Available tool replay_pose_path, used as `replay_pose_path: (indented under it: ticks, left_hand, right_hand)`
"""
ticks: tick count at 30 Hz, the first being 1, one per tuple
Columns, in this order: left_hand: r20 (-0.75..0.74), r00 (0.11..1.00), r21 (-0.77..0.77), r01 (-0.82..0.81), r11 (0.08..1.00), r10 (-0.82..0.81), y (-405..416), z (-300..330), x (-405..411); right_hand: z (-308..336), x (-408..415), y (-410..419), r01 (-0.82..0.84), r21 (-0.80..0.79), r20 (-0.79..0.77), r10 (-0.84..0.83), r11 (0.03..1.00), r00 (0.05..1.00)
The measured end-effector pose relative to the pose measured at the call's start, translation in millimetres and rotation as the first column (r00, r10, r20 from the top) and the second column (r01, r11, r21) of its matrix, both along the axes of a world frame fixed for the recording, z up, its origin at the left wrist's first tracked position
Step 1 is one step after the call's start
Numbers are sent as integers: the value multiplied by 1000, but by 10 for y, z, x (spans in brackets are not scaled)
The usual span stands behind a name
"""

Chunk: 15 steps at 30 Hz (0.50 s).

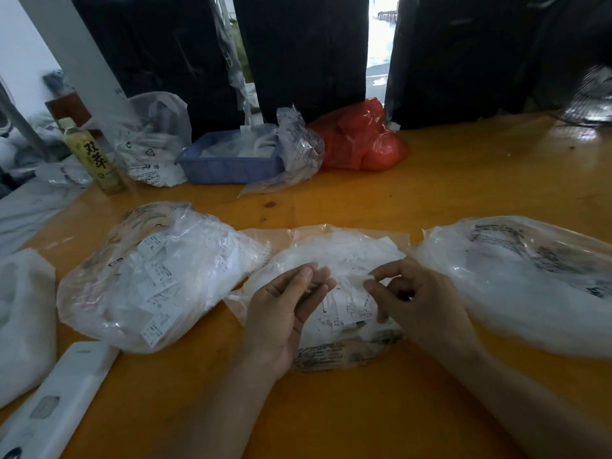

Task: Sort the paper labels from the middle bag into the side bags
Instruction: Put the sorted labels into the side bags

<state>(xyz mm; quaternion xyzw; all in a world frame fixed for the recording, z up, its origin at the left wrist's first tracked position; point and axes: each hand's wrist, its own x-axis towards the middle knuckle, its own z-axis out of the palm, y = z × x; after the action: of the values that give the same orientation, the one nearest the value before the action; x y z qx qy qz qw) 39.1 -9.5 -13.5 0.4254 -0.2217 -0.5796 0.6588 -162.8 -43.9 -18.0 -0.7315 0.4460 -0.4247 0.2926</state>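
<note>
Three clear plastic bags lie in a row on the orange table. The middle bag (334, 260) holds white paper labels (344, 306) with black print. The left bag (149, 276) is full of similar labels. The right bag (516, 276) looks milky and its contents are blurred. My left hand (284, 309) rests over the middle bag, palm turned inward, fingers loosely apart and holding nothing. My right hand (410, 296) hovers over the same bag, thumb and forefinger pinched on a small white label (368, 277).
At the back stand a blue tray (228, 167) with plastic wrap, a red bag (361, 140), a white printed bag (152, 140) and a yellow drink bottle (92, 154). A white device (56, 395) lies near left, beside another white bag (23, 319).
</note>
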Motion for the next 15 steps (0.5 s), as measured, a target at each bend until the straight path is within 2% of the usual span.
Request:
replay_pose_path:
  ticks: [2,4,9,15]
  left_hand:
    - [-13,1000,18,3,1000,-3,0,-3,-1]
    - [-17,1000,30,14,999,-13,-2,-6,-5]
    - [2,999,28,48,998,-49,10,-33,-1]
    - [45,995,14,84,996,-84,24,-51,-13]
  right_hand:
    - [37,-32,30,-37,-4,118,37,999,992]
    - [65,-48,47,-40,-20,172,43,999,984]
    - [-6,-71,-50,84,61,142,-92,995,986]
    - [-18,-121,-61,61,58,222,-73,996,972]
